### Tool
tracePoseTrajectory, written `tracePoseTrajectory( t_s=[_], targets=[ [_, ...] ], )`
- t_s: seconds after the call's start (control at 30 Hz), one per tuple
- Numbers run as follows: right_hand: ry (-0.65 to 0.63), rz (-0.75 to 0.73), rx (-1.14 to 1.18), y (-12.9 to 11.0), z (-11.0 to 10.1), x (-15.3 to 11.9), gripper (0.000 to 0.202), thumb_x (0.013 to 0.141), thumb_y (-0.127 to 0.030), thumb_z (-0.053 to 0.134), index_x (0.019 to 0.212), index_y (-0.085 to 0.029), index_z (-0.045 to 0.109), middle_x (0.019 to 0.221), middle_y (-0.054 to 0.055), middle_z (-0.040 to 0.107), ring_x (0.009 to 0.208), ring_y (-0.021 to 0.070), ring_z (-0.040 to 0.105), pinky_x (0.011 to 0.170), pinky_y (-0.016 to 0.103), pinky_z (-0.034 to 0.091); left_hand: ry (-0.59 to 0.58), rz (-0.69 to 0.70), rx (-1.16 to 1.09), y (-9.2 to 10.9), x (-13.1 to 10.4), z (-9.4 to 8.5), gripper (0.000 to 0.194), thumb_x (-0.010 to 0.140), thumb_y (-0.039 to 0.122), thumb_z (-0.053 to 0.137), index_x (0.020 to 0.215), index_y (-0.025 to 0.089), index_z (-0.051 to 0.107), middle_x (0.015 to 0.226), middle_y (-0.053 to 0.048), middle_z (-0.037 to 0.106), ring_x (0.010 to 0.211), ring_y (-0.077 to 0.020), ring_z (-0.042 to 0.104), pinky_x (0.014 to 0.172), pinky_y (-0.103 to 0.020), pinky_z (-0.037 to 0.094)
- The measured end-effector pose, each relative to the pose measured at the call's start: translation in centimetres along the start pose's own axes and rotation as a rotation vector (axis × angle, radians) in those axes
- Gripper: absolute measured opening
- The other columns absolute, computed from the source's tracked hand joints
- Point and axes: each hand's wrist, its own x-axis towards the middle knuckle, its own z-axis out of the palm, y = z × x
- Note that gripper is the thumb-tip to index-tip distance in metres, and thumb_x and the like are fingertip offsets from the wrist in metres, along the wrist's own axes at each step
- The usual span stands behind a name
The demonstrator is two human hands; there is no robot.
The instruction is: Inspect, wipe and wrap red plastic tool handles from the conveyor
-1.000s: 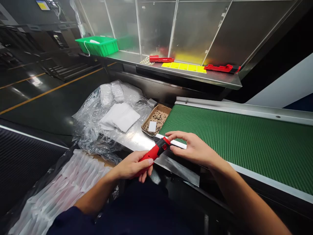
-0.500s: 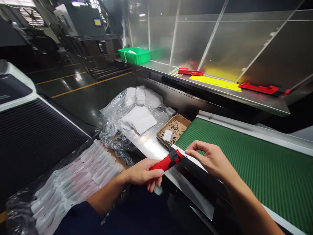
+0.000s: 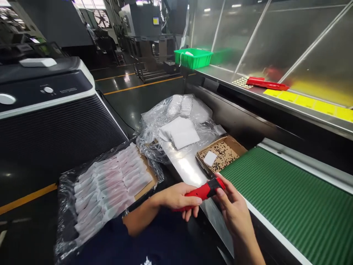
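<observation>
A red, handle-shaped plastic part (image 3: 203,191) with a black section near its far end is held over the metal ledge. My left hand (image 3: 176,198) wraps round its red body, thumb on top. At the black end, my right hand (image 3: 234,208) pinches it between thumb and fingers. Whether anything small sits under those fingertips is hidden. Just beyond the part lies a shallow cardboard box (image 3: 239,146) with many tiny black pieces and a small white block (image 3: 210,158).
Right of my hands runs a green ribbed conveyor belt (image 3: 289,195). White sheets (image 3: 183,132) rest on clear plastic on the ledge (image 3: 190,173). Wrapped parts (image 3: 110,184) fill a carton at left. A green bin (image 3: 197,59), red part (image 3: 267,84) and yellow cards (image 3: 306,101) occupy the shelf.
My right hand has closed in on the black end of the red part, from just apart to touching it. The view has turned left, showing more of the machine there.
</observation>
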Motion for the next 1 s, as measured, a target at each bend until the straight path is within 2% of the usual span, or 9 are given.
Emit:
tracePoseTrajectory(
  t_s=[0.13, 0.2, 0.27, 0.33, 0.47, 0.53, 0.63, 0.77, 1.0],
  targets=[
    [0.337, -0.066, 0.103, 0.0, 0.4, -1.6, 0.056, 0.071, -0.053, 0.079, 0.115, -0.021, 0.064, 0.108, 0.010, 0.071, 0.099, 0.0258, 0.068, 0.086, 0.039, 0.058, -0.059, 0.061, -0.072, 0.9, -0.9, -1.4, 0.061, 0.076, 0.054, 0.079, 0.117, 0.012, 0.061, 0.093, -0.012, 0.070, 0.068, -0.0201, 0.071, 0.052, -0.023, 0.055],
    [0.495, -0.123, 0.107, 0.0, 0.1, -2.8, 0.053, 0.072, -0.052, 0.079, 0.112, -0.021, 0.063, 0.103, 0.009, 0.070, 0.096, 0.0244, 0.068, 0.085, 0.039, 0.058, -0.009, 0.140, -0.064, 1.3, -1.4, -1.9, 0.069, 0.074, 0.040, 0.084, 0.131, 0.014, 0.055, 0.102, -0.014, 0.070, 0.080, -0.0245, 0.072, 0.060, -0.026, 0.057],
    [0.586, -0.162, 0.075, 0.1, -0.2, -4.1, 0.051, 0.072, -0.052, 0.079, 0.109, -0.021, 0.061, 0.100, 0.008, 0.069, 0.093, 0.0234, 0.068, 0.085, 0.039, 0.058, 0.067, 0.186, -0.014, 1.4, -1.7, -1.8, 0.071, 0.071, 0.029, 0.087, 0.133, 0.014, 0.055, 0.098, -0.012, 0.072, 0.083, -0.0238, 0.072, 0.067, -0.027, 0.058],
    [0.602, -0.175, 0.026, 0.2, -0.5, -5.4, 0.053, 0.073, -0.052, 0.078, 0.111, -0.021, 0.060, 0.098, 0.007, 0.069, 0.088, 0.0222, 0.067, 0.082, 0.036, 0.057, 0.145, 0.209, 0.038, 1.4, -1.5, -1.1, 0.065, 0.073, 0.027, 0.085, 0.130, 0.013, 0.058, 0.088, -0.008, 0.073, 0.078, -0.0206, 0.071, 0.070, -0.026, 0.058],
    [0.584, -0.192, -0.108, 0.1, -0.8, -7.4, 0.062, 0.077, -0.057, 0.073, 0.125, -0.021, 0.057, 0.091, 0.007, 0.070, 0.080, 0.0221, 0.067, 0.075, 0.033, 0.055, 0.218, 0.272, 0.003, 1.0, -0.3, 0.5, 0.066, 0.072, 0.034, 0.087, 0.128, 0.012, 0.058, 0.076, -0.004, 0.071, 0.065, -0.0196, 0.070, 0.060, -0.025, 0.058],
    [0.573, -0.190, -0.207, 0.0, -1.1, -8.2, 0.060, 0.077, -0.060, 0.072, 0.121, -0.021, 0.062, 0.091, 0.007, 0.071, 0.077, 0.0226, 0.067, 0.072, 0.032, 0.054, 0.232, 0.290, -0.049, 0.9, 0.2, 0.9, 0.070, 0.069, 0.035, 0.089, 0.127, 0.012, 0.058, 0.074, -0.004, 0.070, 0.062, -0.0203, 0.070, 0.055, -0.024, 0.057],
    [0.554, -0.183, -0.326, 0.2, -1.5, -9.3, 0.052, 0.077, -0.063, 0.070, 0.109, -0.021, 0.068, 0.084, 0.005, 0.071, 0.069, 0.0215, 0.064, 0.064, 0.030, 0.052, 0.218, 0.313, -0.141, 0.7, 0.5, 1.2, 0.071, 0.066, 0.037, 0.091, 0.125, 0.012, 0.060, 0.071, -0.004, 0.069, 0.055, -0.0201, 0.068, 0.047, -0.022, 0.054],
    [0.542, -0.174, -0.400, 0.7, -2.0, -10.1, 0.048, 0.083, -0.063, 0.063, 0.105, -0.021, 0.069, 0.077, 0.003, 0.068, 0.064, 0.0205, 0.061, 0.059, 0.030, 0.048, 0.215, 0.290, -0.204, 0.6, 0.6, 1.5, 0.074, 0.063, 0.038, 0.092, 0.124, 0.011, 0.060, 0.069, -0.004, 0.069, 0.052, -0.0207, 0.067, 0.042, -0.021, 0.053],
    [0.550, -0.178, -0.290, 0.2, -1.8, -9.9, 0.046, 0.083, -0.064, 0.063, 0.088, -0.019, 0.069, 0.055, 0.000, 0.060, 0.051, 0.0183, 0.058, 0.052, 0.028, 0.047, 0.134, 0.295, -0.234, 0.7, 0.5, 1.8, 0.072, 0.063, 0.032, 0.093, 0.125, 0.013, 0.062, 0.075, -0.007, 0.073, 0.056, -0.0217, 0.070, 0.046, -0.020, 0.055]
  ],
)
